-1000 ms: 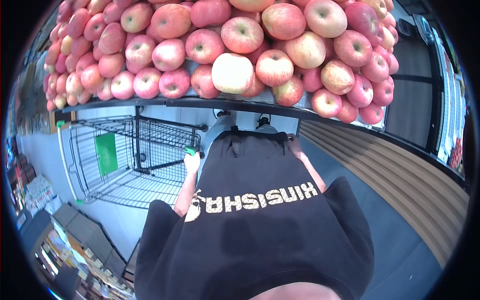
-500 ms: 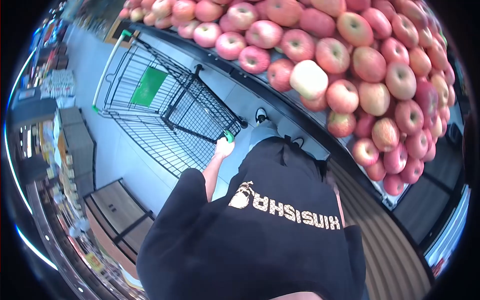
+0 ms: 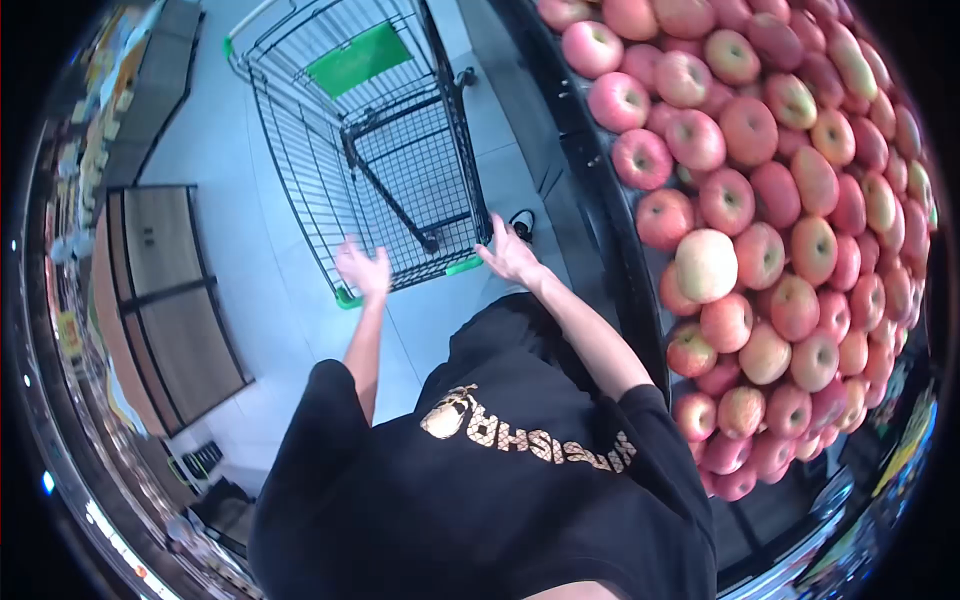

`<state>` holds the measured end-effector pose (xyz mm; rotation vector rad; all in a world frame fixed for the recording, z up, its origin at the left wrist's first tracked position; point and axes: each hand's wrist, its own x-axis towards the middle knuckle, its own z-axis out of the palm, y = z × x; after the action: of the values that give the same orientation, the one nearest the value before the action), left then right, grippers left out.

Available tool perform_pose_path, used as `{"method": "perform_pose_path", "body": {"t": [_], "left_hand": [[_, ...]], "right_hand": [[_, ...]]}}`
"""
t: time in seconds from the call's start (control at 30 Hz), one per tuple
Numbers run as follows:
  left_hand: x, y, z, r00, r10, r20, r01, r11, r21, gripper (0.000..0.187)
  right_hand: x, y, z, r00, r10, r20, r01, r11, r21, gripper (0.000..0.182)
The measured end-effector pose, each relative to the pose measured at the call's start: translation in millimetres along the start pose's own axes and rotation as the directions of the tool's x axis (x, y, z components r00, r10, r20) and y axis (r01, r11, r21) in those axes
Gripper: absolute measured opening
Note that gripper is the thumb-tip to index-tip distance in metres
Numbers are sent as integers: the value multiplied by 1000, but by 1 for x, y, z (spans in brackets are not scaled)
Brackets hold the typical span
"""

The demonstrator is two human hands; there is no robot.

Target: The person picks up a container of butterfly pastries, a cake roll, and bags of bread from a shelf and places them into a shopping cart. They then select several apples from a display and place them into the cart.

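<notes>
A black wire shopping cart with a green panel and green corner trim stands in front of me, its near edge toward my body. My left hand is over the near left part of the cart, fingers spread and nothing in them. Beside the near right corner, close to the green trim, is my right hand, also empty with its fingers apart.
On my right, a display stand with a dark edge carries a large heap of red apples. One pale apple lies near the heap's edge. To the left stands a wooden display unit, with shelves of goods beyond it.
My left hand has let go of the cart's green trim and moved left. My right arm has come forward into view. The view has turned, with the cart now straight ahead.
</notes>
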<state>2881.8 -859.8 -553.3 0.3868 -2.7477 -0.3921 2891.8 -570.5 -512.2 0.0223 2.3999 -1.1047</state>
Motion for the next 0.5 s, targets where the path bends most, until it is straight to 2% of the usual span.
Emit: {"method": "perform_pose_path", "body": {"t": [0.03, 0.07, 0.1, 0.17, 0.2, 0.23, 0.27, 0.3, 0.33, 0.37, 0.4, 0.5], "left_hand": [[4, -16, -8, 936, -351, 1, 347, 925, 155, 81], [3, -44, -9, 861, -504, -66, 507, 840, 195, 82], [-2, -68, -6, 847, -527, -68, 529, 825, 200, 82], [-18, -110, 5, 561, -828, 5, 808, 548, 216, 66], [-28, -132, 13, 551, -834, 3, 814, 539, 218, 66], [-41, -154, 21, 483, -829, 282, 871, 489, -55, 56], [-46, -159, 19, 449, -710, 543, 893, 340, -295, 47], [-51, -162, 19, 452, -706, 545, 892, 350, -285, 47], [-55, -154, 14, 447, -699, 558, 894, 337, -294, 41], [-59, -148, 12, 446, -690, 571, 895, 324, -308, 36], [-63, -140, 9, 459, -680, 572, 888, 337, -312, 36], [-76, -131, 5, 452, -698, 555, 892, 354, -281, 39]], "right_hand": [[10, 0, 13, 1000, -4, -20, 3, 999, -52, 75], [16, -4, 21, 1000, -9, 11, 10, 998, -64, 75], [22, -8, 26, 999, 13, 41, -11, 999, -49, 73], [33, -3, 31, 996, 34, 82, -30, 999, -41, 72], [42, 3, 34, 995, 31, 91, -25, 998, -57, 72], [47, 7, 37, 995, 29, 97, -23, 997, -67, 73], [47, 9, 40, 999, 8, 42, -6, 999, -52, 58], [44, 13, 44, 999, 18, 39, -16, 999, -42, 58], [41, 17, 46, 987, -131, 94, 159, 899, -409, 47], [40, 20, 46, 949, -246, 198, 312, 640, -702, 40], [38, 21, 45, 952, -246, 182, 301, 645, -702, 40], [26, 27, 43, 975, -196, 103, 221, 880, -420, 46]]}}
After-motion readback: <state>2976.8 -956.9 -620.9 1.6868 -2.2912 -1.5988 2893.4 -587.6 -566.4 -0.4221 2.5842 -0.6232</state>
